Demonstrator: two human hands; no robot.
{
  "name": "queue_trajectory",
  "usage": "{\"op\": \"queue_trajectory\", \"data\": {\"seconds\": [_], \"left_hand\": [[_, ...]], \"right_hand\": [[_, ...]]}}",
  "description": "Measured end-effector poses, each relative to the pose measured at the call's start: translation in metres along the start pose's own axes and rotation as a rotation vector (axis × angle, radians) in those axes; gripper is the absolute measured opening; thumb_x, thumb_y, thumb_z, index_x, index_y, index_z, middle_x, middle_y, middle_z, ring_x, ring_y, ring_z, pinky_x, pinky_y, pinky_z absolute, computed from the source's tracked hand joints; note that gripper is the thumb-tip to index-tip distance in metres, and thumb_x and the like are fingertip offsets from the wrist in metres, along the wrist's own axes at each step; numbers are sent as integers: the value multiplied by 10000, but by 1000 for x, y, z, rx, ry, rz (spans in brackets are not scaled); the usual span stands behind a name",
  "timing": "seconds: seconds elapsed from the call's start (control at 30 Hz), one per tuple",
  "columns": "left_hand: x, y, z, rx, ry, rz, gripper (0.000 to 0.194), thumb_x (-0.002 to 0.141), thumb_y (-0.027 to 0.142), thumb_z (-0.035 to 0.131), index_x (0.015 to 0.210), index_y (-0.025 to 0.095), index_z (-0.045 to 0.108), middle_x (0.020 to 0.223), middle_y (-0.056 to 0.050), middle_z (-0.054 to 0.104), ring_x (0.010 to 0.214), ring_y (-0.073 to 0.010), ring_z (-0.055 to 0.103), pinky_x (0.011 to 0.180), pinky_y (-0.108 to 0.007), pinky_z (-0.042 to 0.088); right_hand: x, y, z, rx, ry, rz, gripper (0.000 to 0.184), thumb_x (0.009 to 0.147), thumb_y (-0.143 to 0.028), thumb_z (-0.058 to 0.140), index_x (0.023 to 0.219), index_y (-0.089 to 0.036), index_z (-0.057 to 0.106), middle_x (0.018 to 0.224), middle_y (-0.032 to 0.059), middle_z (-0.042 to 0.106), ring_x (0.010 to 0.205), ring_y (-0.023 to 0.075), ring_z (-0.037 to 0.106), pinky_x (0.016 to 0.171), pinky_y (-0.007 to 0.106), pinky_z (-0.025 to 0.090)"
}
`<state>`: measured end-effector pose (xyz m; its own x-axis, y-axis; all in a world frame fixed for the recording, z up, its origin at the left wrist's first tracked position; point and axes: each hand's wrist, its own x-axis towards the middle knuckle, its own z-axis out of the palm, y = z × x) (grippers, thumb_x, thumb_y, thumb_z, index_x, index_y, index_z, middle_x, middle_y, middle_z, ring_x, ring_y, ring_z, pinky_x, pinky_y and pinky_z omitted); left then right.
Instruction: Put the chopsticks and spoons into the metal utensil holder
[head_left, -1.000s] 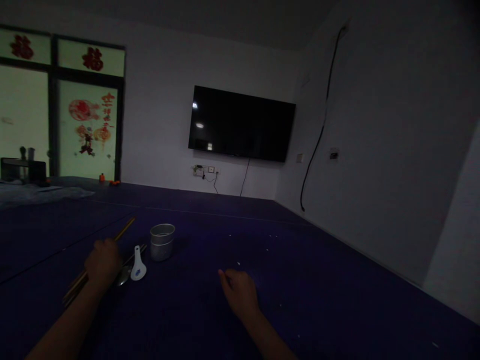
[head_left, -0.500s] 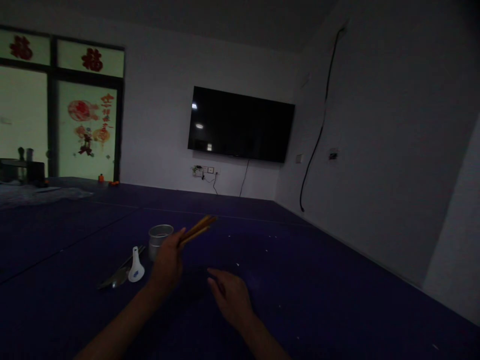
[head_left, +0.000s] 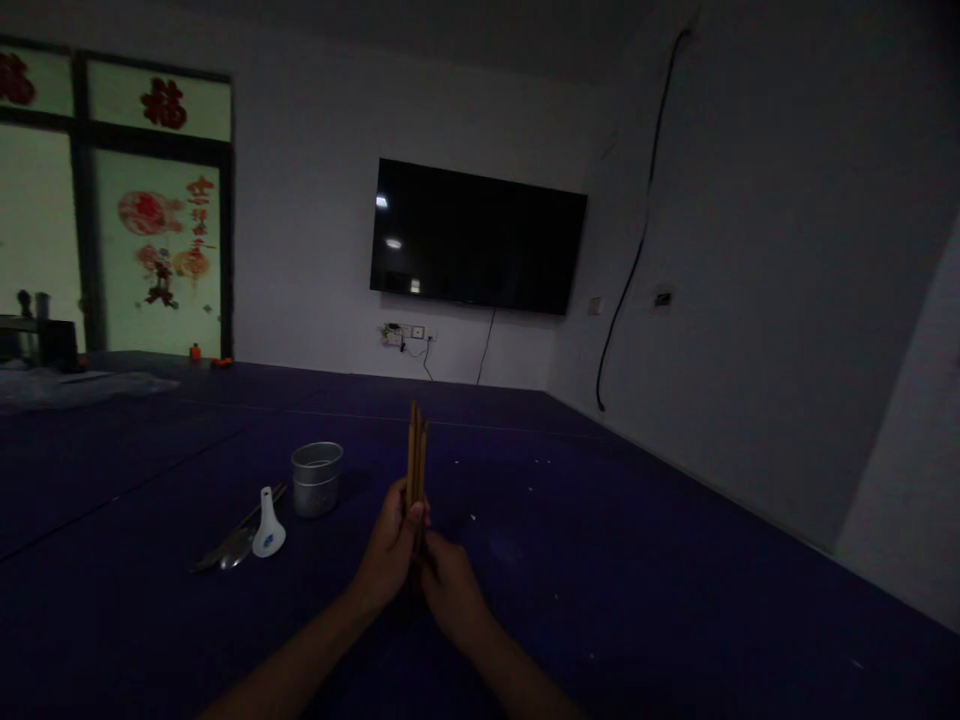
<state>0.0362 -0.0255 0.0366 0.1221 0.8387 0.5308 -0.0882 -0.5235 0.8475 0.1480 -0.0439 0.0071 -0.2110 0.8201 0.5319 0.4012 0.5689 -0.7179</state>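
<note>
The chopsticks [head_left: 417, 455] I hold are a yellowish brown. The surface [head_left: 600, 540] before me is deep violet-blue, dotted with white specks [head_left: 472, 517]. On it I see a silvery-grey cup [head_left: 316, 482], a white spoon [head_left: 268, 537] with a small blue motif in its bowl, and a metal spoon [head_left: 238, 550] of dull silver with a bright glint. Facing me, the television [head_left: 480, 235] is black with a few white reflections, and the wall [head_left: 315, 230] around it is dim grey. To my left, the pale greenish door panel [head_left: 112, 320] carries red and orange designs [head_left: 148, 212] within a black frame [head_left: 227, 240]. The hanging cable [head_left: 652, 165] is black.
</note>
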Motion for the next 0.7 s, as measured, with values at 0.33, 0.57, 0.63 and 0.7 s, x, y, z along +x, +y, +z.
{"op": "queue_trajectory", "data": {"seconds": [0.33,0.57,0.63,0.7], "left_hand": [[-10,-13,1,-107,-127,-123,400,825,585,457,891,194,504,777,1,545,687,-141,547,646,-251,453],[-10,-16,5,-189,-168,-214,452,755,640,511,859,200,500,666,28,545,518,-119,526,482,-226,418],[-8,-19,6,-244,-128,-253,460,724,637,549,843,195,498,662,28,554,508,-119,532,466,-225,417],[-7,-22,6,-275,-64,-285,454,695,609,597,832,185,509,685,16,578,550,-128,563,507,-233,444]], "right_hand": [[0,7,-4,-8,-64,74,190,833,-143,409,765,-160,586,661,-2,604,597,118,560,543,195,416],[-1,9,-5,-53,-65,97,216,863,-181,404,774,-159,599,672,3,616,594,116,569,531,188,406],[-2,8,-3,-12,-76,105,233,875,-209,398,774,-162,603,666,0,610,593,117,569,530,188,408],[-3,6,-1,27,-107,130,275,898,-262,383,777,-161,608,636,-7,594,559,115,555,511,188,400]]}}
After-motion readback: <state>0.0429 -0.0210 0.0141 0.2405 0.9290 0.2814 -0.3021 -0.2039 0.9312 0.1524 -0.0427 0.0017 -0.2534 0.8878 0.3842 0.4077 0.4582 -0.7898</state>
